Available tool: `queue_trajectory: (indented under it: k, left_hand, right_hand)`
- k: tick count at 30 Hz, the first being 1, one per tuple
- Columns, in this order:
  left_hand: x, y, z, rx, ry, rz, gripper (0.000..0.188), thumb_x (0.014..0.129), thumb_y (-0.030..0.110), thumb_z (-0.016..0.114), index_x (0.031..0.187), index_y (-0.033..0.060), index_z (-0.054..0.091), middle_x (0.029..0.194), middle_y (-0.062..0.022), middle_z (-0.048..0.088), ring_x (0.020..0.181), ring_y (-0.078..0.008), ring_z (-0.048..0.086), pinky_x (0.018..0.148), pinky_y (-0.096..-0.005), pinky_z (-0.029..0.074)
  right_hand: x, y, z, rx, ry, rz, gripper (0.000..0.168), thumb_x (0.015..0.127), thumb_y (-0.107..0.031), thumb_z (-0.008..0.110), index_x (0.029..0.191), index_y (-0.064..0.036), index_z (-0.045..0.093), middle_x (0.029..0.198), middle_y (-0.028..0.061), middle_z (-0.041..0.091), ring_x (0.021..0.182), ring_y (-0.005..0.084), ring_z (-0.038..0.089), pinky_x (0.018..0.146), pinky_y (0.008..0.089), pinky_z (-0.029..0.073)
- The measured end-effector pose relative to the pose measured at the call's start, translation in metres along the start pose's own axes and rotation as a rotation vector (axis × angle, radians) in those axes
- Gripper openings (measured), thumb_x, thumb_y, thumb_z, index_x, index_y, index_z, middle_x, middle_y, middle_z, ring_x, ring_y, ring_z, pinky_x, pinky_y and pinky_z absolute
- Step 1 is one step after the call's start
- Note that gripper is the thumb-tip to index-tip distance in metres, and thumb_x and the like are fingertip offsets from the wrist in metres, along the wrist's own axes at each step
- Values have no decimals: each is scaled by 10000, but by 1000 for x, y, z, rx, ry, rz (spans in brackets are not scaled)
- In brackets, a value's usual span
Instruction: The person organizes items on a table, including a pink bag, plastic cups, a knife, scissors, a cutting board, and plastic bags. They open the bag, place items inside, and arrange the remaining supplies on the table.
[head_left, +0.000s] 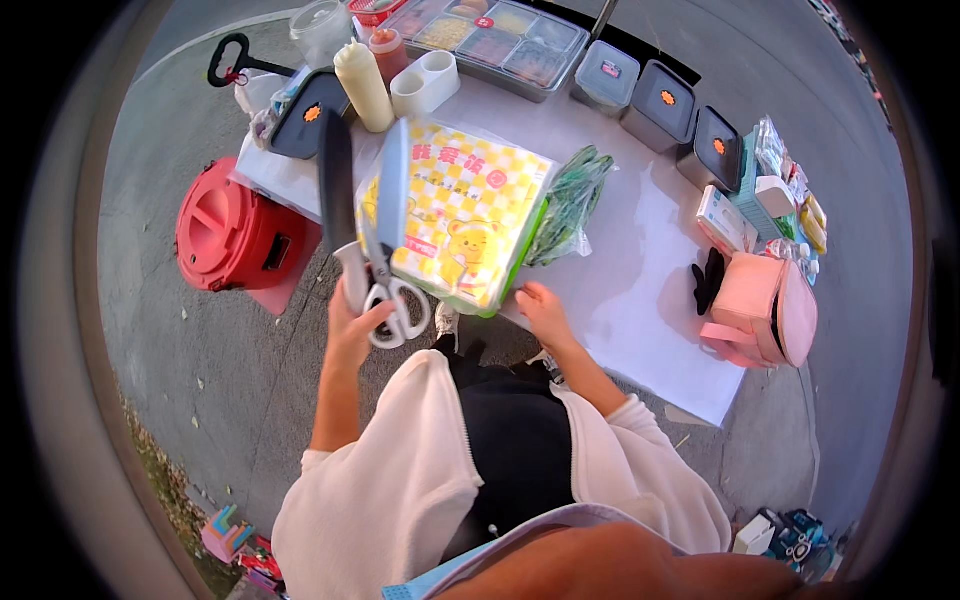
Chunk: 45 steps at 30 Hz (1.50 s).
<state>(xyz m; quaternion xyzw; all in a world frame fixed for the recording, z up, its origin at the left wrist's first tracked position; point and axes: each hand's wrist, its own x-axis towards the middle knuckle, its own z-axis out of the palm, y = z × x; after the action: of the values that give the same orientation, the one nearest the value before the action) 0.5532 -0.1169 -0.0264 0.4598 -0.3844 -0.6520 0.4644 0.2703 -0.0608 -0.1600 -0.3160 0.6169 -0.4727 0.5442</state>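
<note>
My left hand (351, 322) grips a white-handled knife (351, 274) and white-handled scissors (397, 315) together, raised before the table's front edge. A broad dark blade (337, 176) rises above the knife's handle. Beside it stands a pale blue blade-shaped piece (394, 180); what it joins is unclear. Behind these lies a stack of yellow-and-white checked printed wrapping paper (480, 202) with a cartoon bear, on a bright green board (525, 247). My right hand (544, 315) has curled fingers near the board's front right corner; whether they pinch anything is unclear. A bag of green leafy vegetables (574, 202) lies right of the paper.
Squeeze bottles (365, 86), a white two-hole holder (425, 81) and a compartmented food tray (487, 45) stand at the back. Lidded boxes (660, 101) line the right rear. A pink bag (757, 307) sits at right. A red lidded bucket (225, 225) stands left.
</note>
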Motion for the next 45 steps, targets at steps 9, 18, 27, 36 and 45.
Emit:
queue_trajectory:
  k: [9,18,27,36,45]
  left_hand:
    - [28,9,-114,213,-37,-174,604,658,19,716,1202,-17,455,992,-53,566,872,-126,557,790,-281,455]
    - [52,21,-133,209,-181,-183,581,660,41,724,1181,-9,471,961,-34,574,853,-119,556,781,-271,450]
    - [70,15,-139,248,-277,-185,604,663,42,726,1207,-5,467,983,-36,567,869,-117,544,784,-274,447]
    - [79,28,-129,252,-357,-165,609,655,41,724,1205,-6,465,959,-29,562,848,-111,537,762,-265,445]
    - [118,17,-111,225,-486,-255,609,652,39,715,1206,-1,463,941,-52,569,818,-130,560,724,-281,469]
  right_hand:
    - [11,0,62,-640,431,-212,426,774,-179,661,1083,52,479,918,131,507,825,235,502,752,339,425]
    - [14,-11,86,-941,452,-231,579,711,-209,672,1158,79,444,1003,203,483,920,346,504,810,427,412]
    - [59,-38,79,-522,429,112,437,725,-298,665,976,34,534,904,222,621,811,317,617,673,381,471]
    - [70,-66,80,19,210,-128,401,788,-128,578,1150,23,500,1052,191,606,933,253,599,808,355,458]
    - [-50,-299,-10,-192,504,-386,325,818,-91,603,1112,36,550,971,91,633,812,110,611,717,239,495]
